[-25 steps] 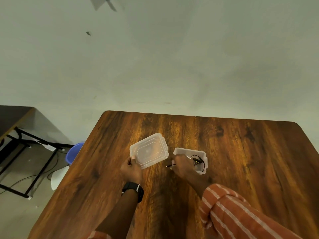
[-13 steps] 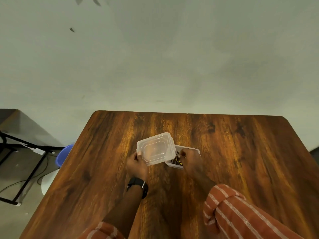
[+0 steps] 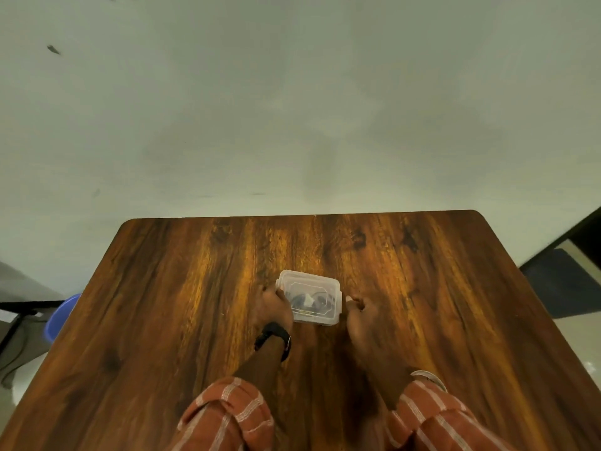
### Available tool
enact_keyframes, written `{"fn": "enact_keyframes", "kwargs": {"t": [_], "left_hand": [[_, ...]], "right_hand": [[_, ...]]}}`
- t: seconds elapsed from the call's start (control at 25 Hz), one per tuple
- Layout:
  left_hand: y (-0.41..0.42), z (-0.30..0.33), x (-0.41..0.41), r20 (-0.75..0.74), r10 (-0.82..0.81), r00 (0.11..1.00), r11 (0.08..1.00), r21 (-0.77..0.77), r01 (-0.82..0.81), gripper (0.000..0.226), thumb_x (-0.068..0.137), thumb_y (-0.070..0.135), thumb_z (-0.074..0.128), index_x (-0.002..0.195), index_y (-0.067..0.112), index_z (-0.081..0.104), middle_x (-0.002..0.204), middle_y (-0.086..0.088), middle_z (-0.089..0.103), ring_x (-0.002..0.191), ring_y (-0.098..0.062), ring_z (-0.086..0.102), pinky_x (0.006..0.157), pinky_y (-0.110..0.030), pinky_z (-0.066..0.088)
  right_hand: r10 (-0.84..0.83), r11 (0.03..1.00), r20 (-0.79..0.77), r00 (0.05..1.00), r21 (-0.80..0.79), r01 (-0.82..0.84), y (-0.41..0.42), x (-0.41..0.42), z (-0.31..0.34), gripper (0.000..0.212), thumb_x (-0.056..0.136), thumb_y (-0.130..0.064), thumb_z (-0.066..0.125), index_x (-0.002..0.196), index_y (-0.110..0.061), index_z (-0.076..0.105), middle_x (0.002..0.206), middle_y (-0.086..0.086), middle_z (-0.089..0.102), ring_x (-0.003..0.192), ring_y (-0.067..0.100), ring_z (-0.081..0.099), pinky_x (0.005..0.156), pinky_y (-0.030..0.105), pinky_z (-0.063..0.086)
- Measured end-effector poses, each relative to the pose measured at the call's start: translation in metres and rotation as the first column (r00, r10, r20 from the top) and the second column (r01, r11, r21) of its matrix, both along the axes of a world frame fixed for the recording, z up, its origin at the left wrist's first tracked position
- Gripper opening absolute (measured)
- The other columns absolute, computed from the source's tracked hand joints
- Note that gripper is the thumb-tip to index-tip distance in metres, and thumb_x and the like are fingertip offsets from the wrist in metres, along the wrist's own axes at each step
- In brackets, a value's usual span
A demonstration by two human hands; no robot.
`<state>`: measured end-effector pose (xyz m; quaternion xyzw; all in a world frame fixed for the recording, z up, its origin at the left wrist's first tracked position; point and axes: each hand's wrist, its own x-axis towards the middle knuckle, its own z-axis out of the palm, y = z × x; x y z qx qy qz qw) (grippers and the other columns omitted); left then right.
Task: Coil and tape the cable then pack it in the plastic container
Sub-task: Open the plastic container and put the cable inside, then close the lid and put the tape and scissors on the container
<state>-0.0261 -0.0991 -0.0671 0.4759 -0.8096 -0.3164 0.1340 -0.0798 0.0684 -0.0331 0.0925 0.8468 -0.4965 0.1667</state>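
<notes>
While lid (image 3: 310, 289) sits on, left hand (image 3: 276, 305) grips container (image 3: 317, 317) (cable (image 3: 307, 301) inside).

A clear plastic container (image 3: 308, 297) sits on the wooden bench (image 3: 162, 304) with its lid (image 3: 309, 285) on top. Through the plastic a dark coiled cable (image 3: 307, 301) shows, with a pale patch at its middle. The left hand (image 3: 275, 306) touches the container's left end, a black watch (image 3: 273, 340) on its wrist. The right hand (image 3: 363, 315) rests just beside the right end, fingers (image 3: 351, 300) curled. Both sleeves (image 3: 227, 415) are rust-striped. A blue bin (image 3: 60, 317) stands off the bench's left edge.
</notes>
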Motion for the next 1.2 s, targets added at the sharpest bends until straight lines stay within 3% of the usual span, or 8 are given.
{"fn": "enact_keyframes", "kwargs": {"t": [0.08, 0.16, 0.4, 0.6, 0.76, 1.0, 1.08, 1.2], "left_hand": [[-0.001, -0.005, -0.004, 0.050, -0.017, 0.999, 1.000, -0.012, 0.017, 0.030, 0.097, 0.031, 0.043, 0.099, 0.014, 0.068, 0.100, -0.008, 0.066, 0.092, -0.026, 0.061, 0.078, -0.042, 0.054], [-0.002, -0.006, -0.005, 0.058, -0.001, 0.998, 0.998, 0.063, -0.002, 0.031, 0.097, 0.031, 0.045, 0.096, 0.012, 0.069, 0.091, -0.008, 0.068, 0.083, -0.024, 0.062, 0.072, -0.038, 0.055], [-0.004, -0.009, 0.002, -0.058, 0.003, 0.998, 0.961, 0.276, 0.013, 0.023, 0.093, 0.030, 0.059, 0.095, 0.011, 0.071, 0.085, -0.003, 0.069, 0.077, -0.019, 0.064, 0.070, -0.033, 0.056], [-0.023, -0.007, 0.005, -0.072, 0.011, 0.997, 0.878, 0.477, 0.025, 0.020, 0.083, 0.030, 0.073, 0.091, 0.011, 0.070, 0.093, -0.008, 0.071, 0.078, -0.023, 0.066, 0.069, -0.037, 0.058], [-0.027, -0.005, 0.013, -0.026, 0.081, 0.996, 0.791, 0.609, -0.048, 0.026, 0.078, 0.031, 0.078, 0.090, 0.012, 0.065, 0.091, -0.008, 0.068, 0.078, -0.024, 0.065, 0.066, -0.038, 0.059], [-0.010, -0.007, 0.034, -0.049, 0.094, 0.994, 0.820, 0.570, -0.049, 0.033, 0.081, 0.032, 0.075, 0.103, 0.008, 0.067, 0.102, -0.009, 0.068, 0.077, -0.020, 0.061, 0.070, -0.033, 0.055], [-0.005, -0.003, 0.037, -0.049, 0.062, 0.997, 0.856, 0.517, -0.028, 0.041, 0.082, 0.036, 0.073, 0.109, 0.007, 0.067, 0.107, -0.008, 0.067, 0.087, -0.023, 0.062, 0.075, -0.032, 0.052], [0.003, 0.004, 0.045, -0.108, 0.049, 0.993, 0.933, 0.360, -0.007, 0.037, 0.088, 0.039, 0.064, 0.107, 0.007, 0.066, 0.116, -0.014, 0.067, 0.100, -0.030, 0.061, 0.090, -0.039, 0.046]], "right_hand": [[0.027, 0.999, 0.089, 0.996, -0.049, -0.022, 0.004, -0.004, -0.017, 0.023, 0.096, -0.030, 0.059, 0.117, -0.022, 0.063, 0.116, -0.007, 0.062, 0.106, 0.018, 0.061, 0.095, 0.039, 0.052], [0.071, 0.995, 0.105, 0.992, -0.071, -0.064, 0.001, -0.005, -0.031, 0.021, 0.090, -0.025, 0.066, 0.110, -0.021, 0.068, 0.113, -0.003, 0.070, 0.098, 0.017, 0.066, 0.089, 0.045, 0.058], [0.006, 0.993, 0.153, 0.988, -0.117, 0.012, 0.000, -0.015, -0.035, 0.021, 0.086, -0.007, 0.067, 0.085, -0.028, 0.068, 0.098, 0.003, 0.072, 0.089, 0.022, 0.070, 0.083, 0.046, 0.060], [0.032, 0.994, 0.179, 0.983, -0.112, -0.012, 0.002, -0.011, -0.053, 0.014, 0.095, -0.017, 0.060, 0.103, -0.022, 0.070, 0.101, 0.000, 0.072, 0.089, 0.021, 0.069, 0.086, 0.047, 0.059], [0.002, 0.990, 0.248, 0.969, -0.140, 0.033, -0.004, -0.016, -0.049, 0.010, 0.097, -0.019, 0.057, 0.095, -0.019, 0.067, 0.095, 0.001, 0.069, 0.088, 0.024, 0.069, 0.084, 0.041, 0.060], [-0.086, 0.972, 0.413, 0.906, -0.167, 0.168, 0.004, -0.008, -0.051, 0.011, 0.097, -0.023, 0.058, 0.085, -0.022, 0.058, 0.092, 0.003, 0.066, 0.087, 0.025, 0.070, 0.085, 0.042, 0.061], [-0.039, 0.987, 0.367, 0.929, -0.130, 0.093, 0.012, -0.007, -0.057, 0.009, 0.094, -0.033, 0.060, 0.093, -0.024, 0.062, 0.091, 0.000, 0.068, 0.085, 0.022, 0.071, 0.084, 0.043, 0.061], [0.029, 0.998, 0.133, 0.991, -0.061, -0.021, 0.043, 0.001, -0.053, 0.009, 0.087, -0.043, 0.064, 0.090, -0.035, 0.065, 0.090, -0.010, 0.069, 0.082, 0.013, 0.069, 0.077, 0.041, 0.060]]}}
